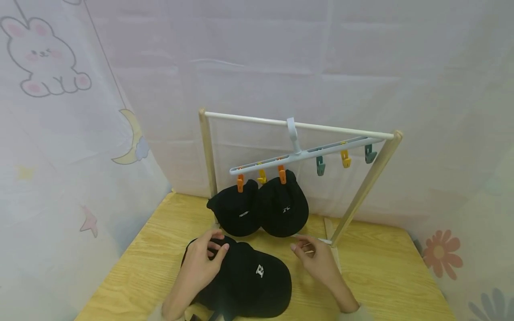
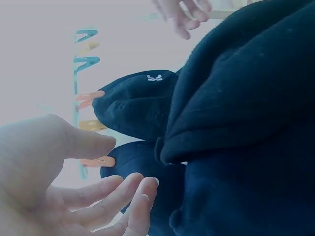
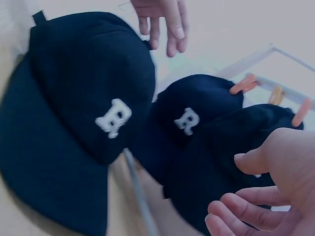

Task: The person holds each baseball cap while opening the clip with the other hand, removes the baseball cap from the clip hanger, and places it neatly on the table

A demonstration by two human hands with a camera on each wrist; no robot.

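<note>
Status of work: two black caps [image 1: 263,209] hang from the white clip hanger [image 1: 305,154], each held by an orange clip [image 1: 282,174]. A third black cap [image 1: 249,281] lies flat on the wooden worktop [image 1: 385,276], directly under and between both hands.

Left hand [image 1: 202,263]: rests on the near-left part of the lying cap's crown, fingers bent loosely over the fabric. The left wrist view shows the fingers slack and spread beside the cloth, with no pinch or closed grasp; treat this hand as released and touching only.

Right hand [image 1: 317,258]: hovers just past the cap's right edge, apart from the fabric, near the foot of the wooden rack [image 1: 367,185]. Fingers are relaxed and slightly curled; the right wrist view confirms nothing held.

Free positions: beyond the right hand, three clips on the hanger carry nothing, namely a teal clip [image 1: 320,166], a yellow clip [image 1: 345,159] and a second teal clip [image 1: 370,154]. A yellow clip [image 1: 262,177] between the two orange ones also appears unused, though partly hidden by the caps.

Assessment: two caps appear hung, one remains. The lying cap is not yet lifted; judged from this layout, gripping, raising and clipping it are all outstanding.
</note>
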